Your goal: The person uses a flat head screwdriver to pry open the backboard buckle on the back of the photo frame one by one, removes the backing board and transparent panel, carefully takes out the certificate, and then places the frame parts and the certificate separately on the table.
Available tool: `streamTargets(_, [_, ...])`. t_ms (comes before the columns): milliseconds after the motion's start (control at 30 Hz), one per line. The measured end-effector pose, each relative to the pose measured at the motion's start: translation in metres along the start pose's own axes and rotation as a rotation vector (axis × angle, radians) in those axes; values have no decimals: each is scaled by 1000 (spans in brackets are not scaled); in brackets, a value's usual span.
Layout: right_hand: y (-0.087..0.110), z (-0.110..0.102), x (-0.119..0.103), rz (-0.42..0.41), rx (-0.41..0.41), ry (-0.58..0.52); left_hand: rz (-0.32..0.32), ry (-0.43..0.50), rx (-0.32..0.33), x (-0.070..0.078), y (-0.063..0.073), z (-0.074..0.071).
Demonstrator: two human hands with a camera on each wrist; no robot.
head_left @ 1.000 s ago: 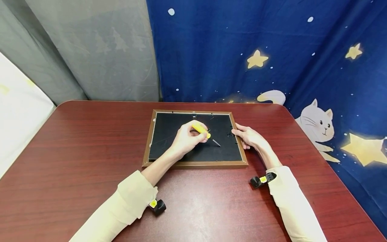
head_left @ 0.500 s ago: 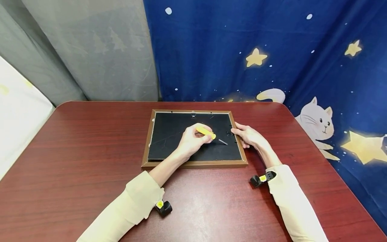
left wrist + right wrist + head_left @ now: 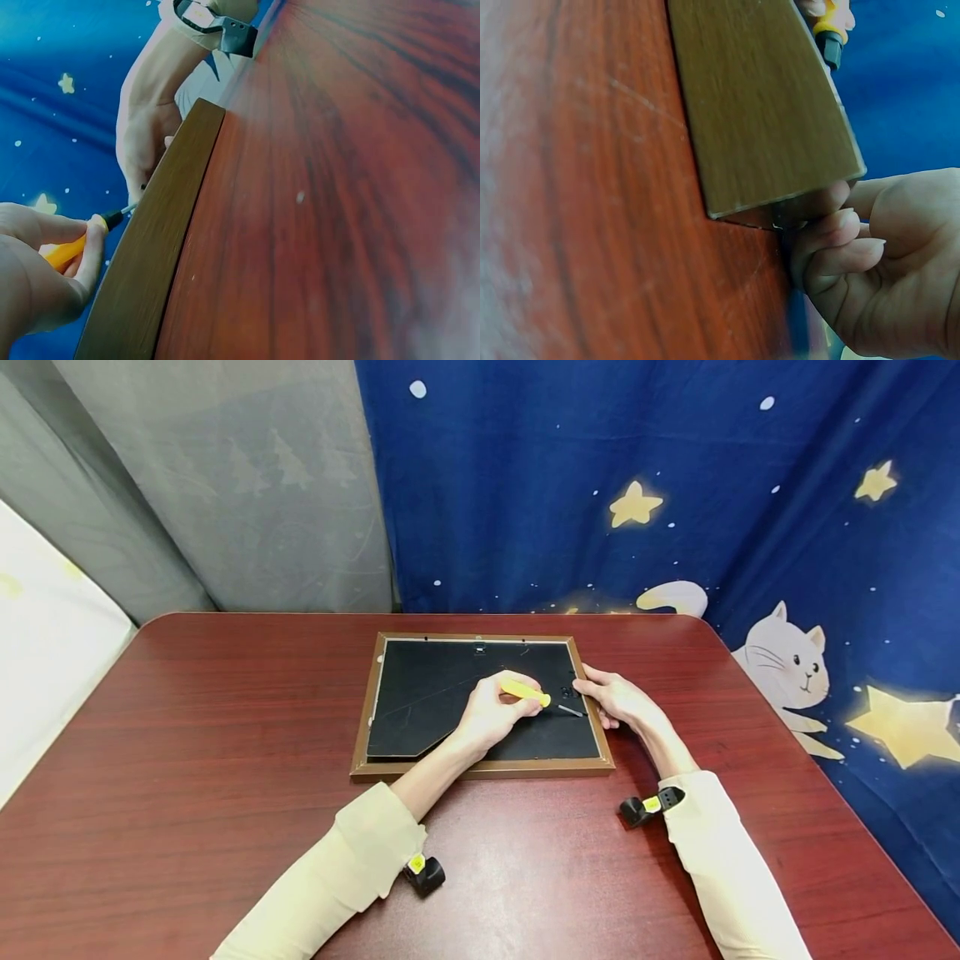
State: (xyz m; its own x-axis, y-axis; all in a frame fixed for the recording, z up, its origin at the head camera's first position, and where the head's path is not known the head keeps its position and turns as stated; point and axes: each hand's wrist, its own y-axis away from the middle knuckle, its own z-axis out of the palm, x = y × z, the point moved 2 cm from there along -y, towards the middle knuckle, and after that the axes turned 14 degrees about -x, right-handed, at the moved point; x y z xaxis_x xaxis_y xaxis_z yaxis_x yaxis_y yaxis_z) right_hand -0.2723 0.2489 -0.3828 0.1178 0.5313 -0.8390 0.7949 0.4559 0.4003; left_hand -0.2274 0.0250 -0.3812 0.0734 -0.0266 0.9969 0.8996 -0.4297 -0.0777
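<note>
A brown picture frame (image 3: 480,770) lies face down on the table, its black backing board (image 3: 427,681) facing up. My left hand (image 3: 483,718) is over the board and pinches the yellow handle of a screwdriver (image 3: 525,693) between thumb and fingers. The metal shaft points right, its tip close to the frame's right side, near a small black hanger (image 3: 567,692). In the left wrist view, a black collar shows on the screwdriver (image 3: 69,252). My right hand (image 3: 618,697) grips the frame's right edge, thumb on top; its other fingers (image 3: 840,229) curl against the frame's outer side.
The red-brown wooden table (image 3: 225,710) extends around the frame. A second hanger (image 3: 480,648) sits at the board's far edge, and small dark tabs line the frame's inner rim. Behind the table hang a grey curtain (image 3: 262,485) and a blue star-patterned one (image 3: 510,485).
My left hand has moved to the right across the backing board with the screwdriver, bringing its tip nearer the frame's right side. The right hand and the frame have stayed in place.
</note>
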Motion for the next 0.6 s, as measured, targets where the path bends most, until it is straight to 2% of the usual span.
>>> streamTargets(133, [1, 0, 0, 7, 2, 5, -11, -38, 0, 0, -1, 5])
streamTargets(367, [4, -3, -2, 10, 14, 13, 4, -9, -14, 2, -3, 7])
streamTargets(600, [3, -2, -2, 4, -12, -41, 21, -107, -18, 4, -5, 8])
